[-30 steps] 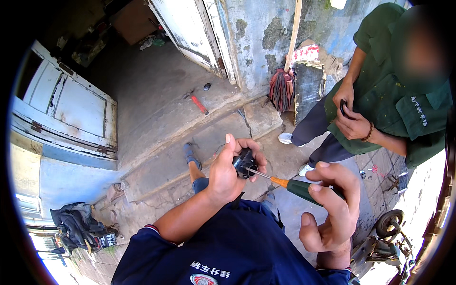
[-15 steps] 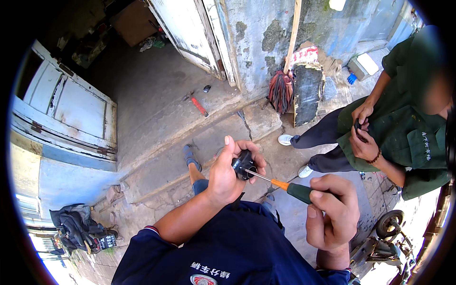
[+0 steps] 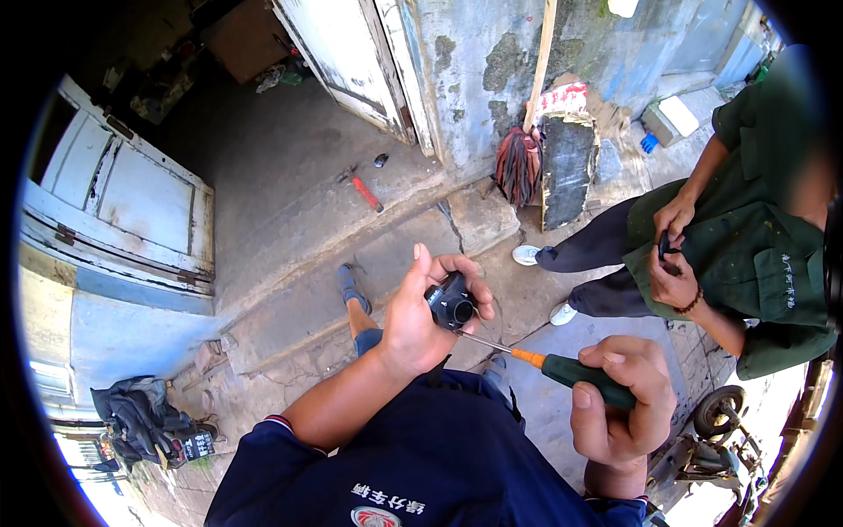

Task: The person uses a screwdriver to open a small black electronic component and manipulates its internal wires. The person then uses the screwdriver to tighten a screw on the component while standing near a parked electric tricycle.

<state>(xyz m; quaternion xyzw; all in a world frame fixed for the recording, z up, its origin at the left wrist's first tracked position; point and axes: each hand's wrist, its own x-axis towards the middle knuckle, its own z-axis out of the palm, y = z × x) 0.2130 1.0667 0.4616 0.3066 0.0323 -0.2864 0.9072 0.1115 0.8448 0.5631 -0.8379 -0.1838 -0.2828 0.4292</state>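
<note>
In my left hand (image 3: 417,316) lies a small black device with a round, lens-like front (image 3: 452,303); the fingers curl around its far side and the thumb points up. It looks like a compact camera, though I cannot be sure. My right hand (image 3: 625,400) grips a screwdriver (image 3: 575,373) by its dark green and orange handle. The metal shaft points left, and its tip is at the device's lower edge, near my left palm. Whether the tip touches the device or sits in a screw I cannot tell.
A person in a dark green shirt (image 3: 738,237) stands at the right, holding a small black object. On the doorway floor lies a red-handled hammer (image 3: 367,194) beside a small dark item (image 3: 381,161). A mop (image 3: 520,162) leans on the wall by a worn board (image 3: 566,176). A concrete step (image 3: 307,263) runs ahead.
The screwdriver tip has shifted from the device's front face to its lower edge. My right hand has moved slightly right and down, and the device's round front is turned more into view.
</note>
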